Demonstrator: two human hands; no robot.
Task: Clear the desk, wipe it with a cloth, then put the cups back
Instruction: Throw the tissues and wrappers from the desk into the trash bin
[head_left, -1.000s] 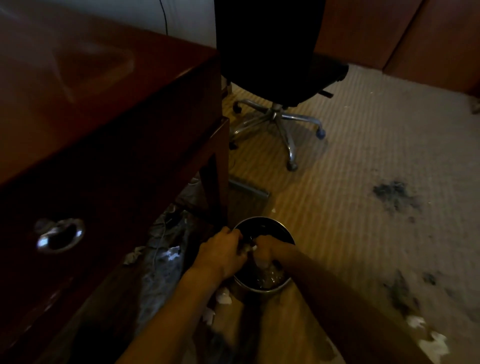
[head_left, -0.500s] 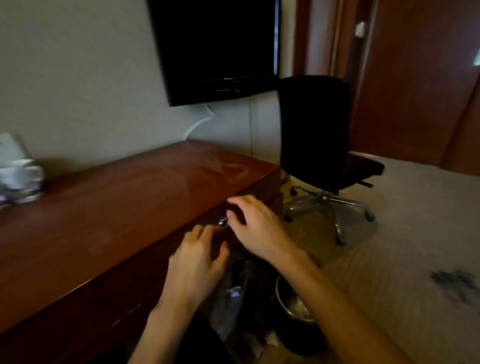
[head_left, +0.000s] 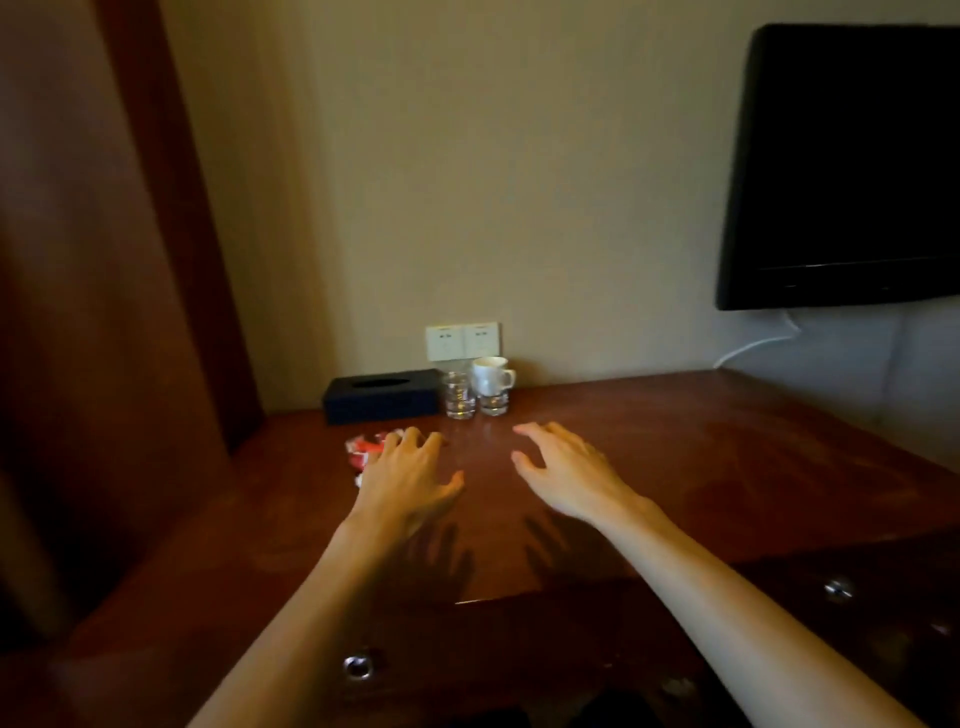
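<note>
Clearing stage: both hands reach out over the desk (head_left: 701, 467), nothing lifted yet.

The left hand (head_left: 410, 470) hovers with fingers loosely spread, its fingertips over a red-and-white wrapper (head_left: 363, 449); the right hand (head_left: 563, 467) is spread and empty, thumb apart. Just beyond the fingertips stand a glass (head_left: 459, 396) and a white mug (head_left: 490, 375) stacked on a second glass (head_left: 493, 402), beside a dark tissue box (head_left: 382, 396). Next, I'd say, comes closing on that wrapper. The left hand hides most of the wrapper, so whether fingers touch it I cannot tell. No cloth visible.
</note>
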